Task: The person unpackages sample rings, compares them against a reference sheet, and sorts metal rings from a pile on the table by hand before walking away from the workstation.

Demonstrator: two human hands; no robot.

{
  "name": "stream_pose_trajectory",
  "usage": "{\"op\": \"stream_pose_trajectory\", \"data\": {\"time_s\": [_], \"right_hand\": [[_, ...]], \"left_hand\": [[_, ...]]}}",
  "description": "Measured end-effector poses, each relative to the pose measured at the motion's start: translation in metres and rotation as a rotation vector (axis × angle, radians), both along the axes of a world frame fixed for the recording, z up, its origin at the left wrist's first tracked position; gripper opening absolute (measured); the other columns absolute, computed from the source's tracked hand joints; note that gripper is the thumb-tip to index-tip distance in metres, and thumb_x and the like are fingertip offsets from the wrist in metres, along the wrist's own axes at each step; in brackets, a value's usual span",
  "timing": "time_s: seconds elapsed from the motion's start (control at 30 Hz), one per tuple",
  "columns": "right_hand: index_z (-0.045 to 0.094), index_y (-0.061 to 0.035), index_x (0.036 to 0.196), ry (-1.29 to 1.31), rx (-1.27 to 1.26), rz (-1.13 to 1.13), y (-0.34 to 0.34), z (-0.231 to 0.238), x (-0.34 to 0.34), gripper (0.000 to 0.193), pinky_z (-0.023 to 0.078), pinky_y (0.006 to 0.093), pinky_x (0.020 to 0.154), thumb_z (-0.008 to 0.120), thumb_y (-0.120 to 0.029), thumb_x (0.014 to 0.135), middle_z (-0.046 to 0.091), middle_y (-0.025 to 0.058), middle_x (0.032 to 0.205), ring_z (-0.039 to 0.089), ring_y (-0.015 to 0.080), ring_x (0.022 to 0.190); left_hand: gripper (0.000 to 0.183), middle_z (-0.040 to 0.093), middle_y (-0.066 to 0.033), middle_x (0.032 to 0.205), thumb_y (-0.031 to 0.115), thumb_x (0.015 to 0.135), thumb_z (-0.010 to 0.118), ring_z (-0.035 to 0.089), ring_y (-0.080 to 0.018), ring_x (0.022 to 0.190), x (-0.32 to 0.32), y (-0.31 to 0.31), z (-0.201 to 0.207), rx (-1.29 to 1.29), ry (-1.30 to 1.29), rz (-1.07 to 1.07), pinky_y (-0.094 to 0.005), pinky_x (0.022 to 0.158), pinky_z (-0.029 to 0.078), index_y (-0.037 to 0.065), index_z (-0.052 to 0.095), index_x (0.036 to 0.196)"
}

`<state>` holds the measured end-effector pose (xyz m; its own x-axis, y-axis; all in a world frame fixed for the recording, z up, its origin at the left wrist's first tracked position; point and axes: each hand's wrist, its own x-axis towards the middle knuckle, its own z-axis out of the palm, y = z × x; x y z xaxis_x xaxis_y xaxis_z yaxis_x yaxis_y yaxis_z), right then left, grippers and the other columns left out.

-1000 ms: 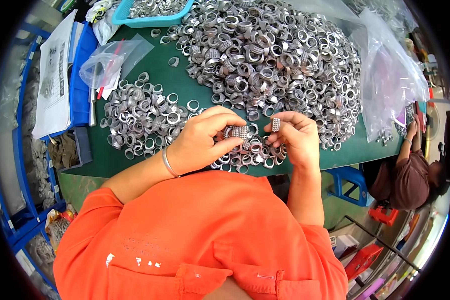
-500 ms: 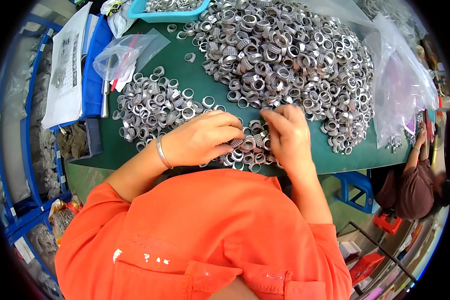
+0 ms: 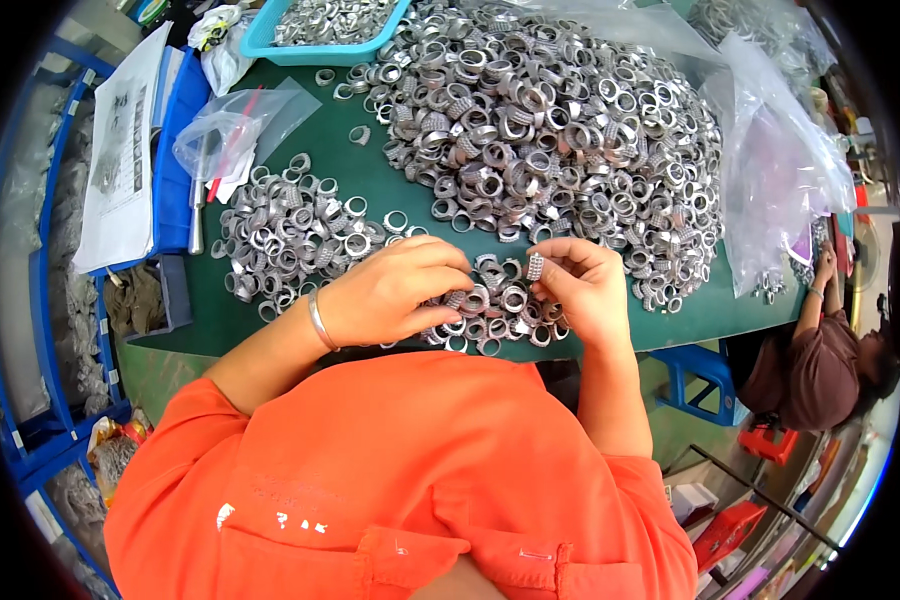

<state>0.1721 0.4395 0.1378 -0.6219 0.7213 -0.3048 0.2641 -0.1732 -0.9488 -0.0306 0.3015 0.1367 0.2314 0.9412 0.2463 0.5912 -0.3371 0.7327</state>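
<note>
Since half a second ago the right hand (image 3: 588, 290) has lifted off the small heap and now pinches a short ribbed silver metal ring (image 3: 535, 266) upright between thumb and fingertips, fingers clamped on it just above the near pile; the left hand (image 3: 395, 292) has stayed low, palm down, its curled fingers resting together on the small cluster of shiny knurled metal rings (image 3: 490, 315) at the table's near edge, though whether it grips one of them cannot be told. In the head view, a thin silver bangle (image 3: 317, 322) circles the left wrist, and both forearms emerge from a bright orange cloth shirt (image 3: 400, 480). The flat dark green table mat (image 3: 390, 190) carries a medium heap of the same grooved rings (image 3: 290, 235) to the left and a very large glittering mound of rings (image 3: 550, 130) beyond the hands. A crumpled clear plastic bag (image 3: 232, 130) lies at the upper left beside a white printed paper sheet (image 3: 120, 160), and a turquoise plastic tray (image 3: 315, 48) holding more rings sits at the far edge. Large wrinkled transparent plastic bags (image 3: 780, 170) slump at the right, near another person in a brown top (image 3: 820, 365).
</note>
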Motion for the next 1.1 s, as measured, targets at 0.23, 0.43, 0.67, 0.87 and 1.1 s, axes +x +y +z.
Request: {"op": "stream_pose_trajectory", "data": {"time_s": [0.23,0.43,0.67,0.87,1.1], "right_hand": [[0.066,0.0033,0.087,-0.023,0.076,-0.023,-0.021,0.004,-0.004,0.008,0.047,0.0231,0.054,0.062,0.001,0.080,0.065,0.0052,0.069,0.059,0.0097,0.058],[0.063,-0.0002,0.082,0.008,1.052,0.103,-0.012,0.002,-0.018,0.005,0.050,0.0357,0.060,0.064,-0.001,0.077,0.061,0.0129,0.075,0.061,0.0306,0.067],[0.064,-0.0009,0.087,-0.344,1.189,-0.103,0.017,-0.011,-0.014,0.009,0.049,0.0375,0.063,0.064,-0.002,0.077,0.060,0.0128,0.084,0.060,0.0311,0.074],[0.066,0.0023,0.091,-0.102,0.615,-0.186,0.013,-0.009,0.000,0.011,0.048,0.0246,0.059,0.062,0.001,0.081,0.064,0.0069,0.077,0.060,0.0133,0.064],[0.066,-0.0004,0.088,-0.083,0.789,-0.019,0.000,-0.008,0.008,0.012,0.046,0.0249,0.060,0.064,0.005,0.078,0.065,0.0062,0.077,0.059,0.0132,0.066]], "left_hand": [[0.050,0.059,-0.0142,0.114,0.016,0.070,0.076,0.056,-0.0317,0.104,0.004,0.003,0.002,-0.036,-0.055,0.060,-0.0387,0.090,0.044,0.001,0.057,0.114],[0.055,0.057,-0.0153,0.117,0.021,0.070,0.076,0.055,-0.0321,0.108,0.004,0.005,-0.003,-0.022,0.059,-0.016,-0.0393,0.092,0.043,0.002,0.055,0.117],[0.048,0.056,-0.0141,0.117,0.023,0.071,0.076,0.053,-0.0325,0.107,0.010,0.007,-0.004,0.013,0.086,-0.009,-0.0409,0.092,0.042,0.003,0.058,0.110],[0.047,0.057,-0.0112,0.113,0.022,0.067,0.077,0.054,-0.0293,0.103,0.008,0.007,-0.006,-0.001,0.126,0.019,-0.0410,0.094,0.038,0.005,0.060,0.107],[0.047,0.059,-0.0093,0.110,0.021,0.064,0.078,0.055,-0.0281,0.101,0.008,0.008,-0.007,0.008,0.137,0.042,-0.0404,0.092,0.039,0.006,0.060,0.106]]}}
